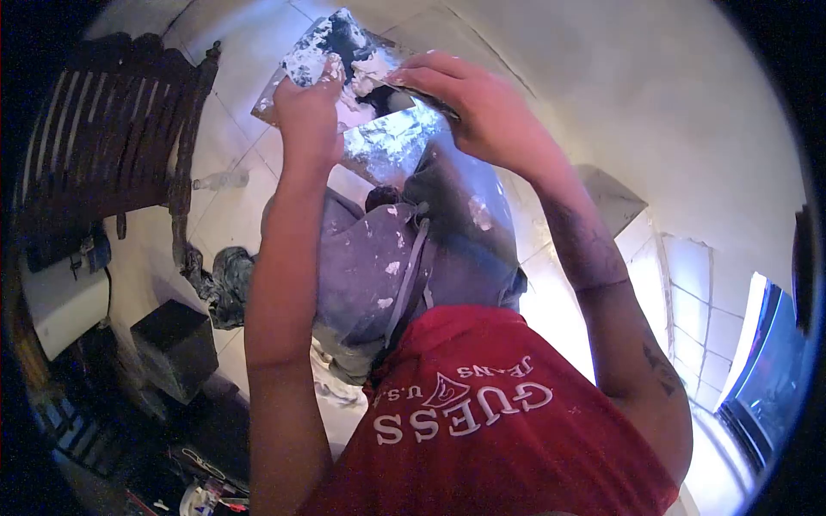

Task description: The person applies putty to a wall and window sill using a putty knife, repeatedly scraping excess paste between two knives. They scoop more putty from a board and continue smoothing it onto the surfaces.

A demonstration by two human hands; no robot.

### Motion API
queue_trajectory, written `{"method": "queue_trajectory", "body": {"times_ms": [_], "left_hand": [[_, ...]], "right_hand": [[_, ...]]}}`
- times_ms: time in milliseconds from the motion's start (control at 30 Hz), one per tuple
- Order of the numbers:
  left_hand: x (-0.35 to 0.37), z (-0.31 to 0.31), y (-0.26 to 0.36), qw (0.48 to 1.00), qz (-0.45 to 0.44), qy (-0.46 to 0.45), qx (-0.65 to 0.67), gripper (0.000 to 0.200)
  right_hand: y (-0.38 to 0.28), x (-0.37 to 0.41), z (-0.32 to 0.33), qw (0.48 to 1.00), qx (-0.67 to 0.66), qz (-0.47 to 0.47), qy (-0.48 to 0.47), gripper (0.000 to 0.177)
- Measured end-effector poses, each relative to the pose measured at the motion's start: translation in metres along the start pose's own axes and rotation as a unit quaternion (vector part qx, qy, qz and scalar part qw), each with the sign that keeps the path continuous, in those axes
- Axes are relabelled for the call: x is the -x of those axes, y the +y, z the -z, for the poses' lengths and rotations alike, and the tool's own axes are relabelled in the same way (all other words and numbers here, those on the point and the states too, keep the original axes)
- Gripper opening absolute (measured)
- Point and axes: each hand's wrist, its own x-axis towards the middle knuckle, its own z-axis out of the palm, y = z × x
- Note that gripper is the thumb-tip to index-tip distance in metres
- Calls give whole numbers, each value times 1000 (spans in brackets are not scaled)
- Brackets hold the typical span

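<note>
Thumb up, my left hand (pixel 308 107) is closed on the edge of a dark plate (pixel 348 39) thickly smeared with white paste. My right hand (pixel 460 90) comes in from the other side, its fingers wrapped over a thin, flat scraper (pixel 440 107) mostly hidden under them. Between the two hands sits a lump of white paste (pixel 370 73), right at the right fingertips. Paste is stuck on my left thumb as well. Beneath the hands is a paste-splashed, flat-sided surface (pixel 391 142), just beyond my knees.
A dark wooden slatted piece of furniture (pixel 112 129) stands at the left, with a clear bottle (pixel 222 180) on the tiled floor beside it. Lower left is a black box (pixel 175 351) near dark crumpled cloth (pixel 231 288). A pale wall (pixel 671 103) curves along the right.
</note>
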Motion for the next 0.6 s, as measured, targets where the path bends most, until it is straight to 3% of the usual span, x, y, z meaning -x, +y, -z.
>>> {"method": "queue_trajectory", "body": {"times_ms": [100, 200, 400, 500, 600], "left_hand": [[0, -3, -5, 997, -46, -15, -53, 18], [-3, 1, -6, 994, -17, 28, -103, 16], [-5, 6, -4, 998, 31, 25, -56, 17], [-9, 7, -3, 992, 73, 67, -73, 19], [-19, 22, 2, 996, 10, 49, -79, 19]], "right_hand": [[-1, -2, -12, 998, 52, 32, -10, 46], [5, -1, -30, 997, 52, 49, -15, 44], [7, 3, -24, 995, 44, 49, -69, 49], [13, 4, -18, 995, 21, 55, -81, 48], [12, 5, -3, 985, -6, 43, -168, 48]]}}
